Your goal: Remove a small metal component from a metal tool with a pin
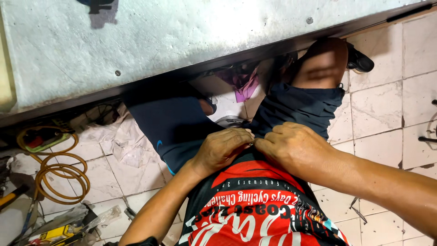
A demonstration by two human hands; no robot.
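i look down on my two hands, which meet at the waist of my dark shorts point(291, 107), just where the hem of the red and black jersey point(255, 205) ends. the left hand point(223, 148) is curled with the fingers bent inward, and the right hand point(291, 146) is curled the same way; the knuckles of both almost touch each other. both seem to pinch the cloth at the waistband, but the fingertips are hidden under the hands, so i cannot tell how tight each grip is or exactly what it holds.

about edges: the long metal edge of the grey surface point(182, 36) runs across the top of the view, a little slanted, and my two legs go under it. between this edge and my hands there is only a narrow room. on the right side the tiled floor point(387, 105) gives open room beside the bare knee point(321, 64).

on the left side the floor is crowded: one coil of yellow hose point(61, 175), one crumpled sheet of paper or plastic point(120, 139), and some tools near the bottom corner, too mixed to count. i count two hands, two legs, one dark shoe point(359, 61) past the knee, and one purple scrap point(246, 84) under the surface.
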